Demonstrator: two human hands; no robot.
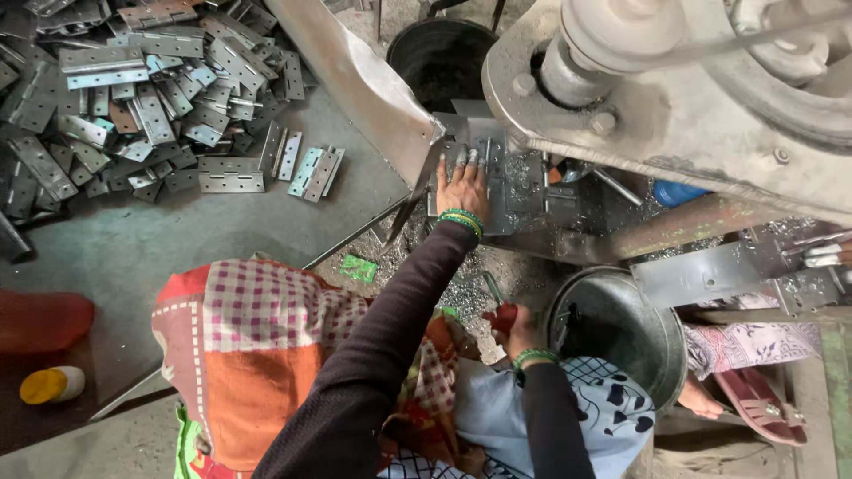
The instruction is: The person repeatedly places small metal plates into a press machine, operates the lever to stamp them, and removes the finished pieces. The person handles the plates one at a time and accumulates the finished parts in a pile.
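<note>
Left fingers flat on metal plate, right hand gripping red handle, green packet on floor

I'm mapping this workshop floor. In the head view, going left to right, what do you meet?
Yellow-capped bottle → pile of hinges → left hand on a metal plate → right hand → metal bucket → sandal.

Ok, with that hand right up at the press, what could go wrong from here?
1. The left hand lies flat on the metal plate under the press head; fingers could be caught if it cycles.
2. The right hand grips a red handle beside the steel bucket, close to sharp metal chips.
3. The loose patterned cloth could snag.
</note>
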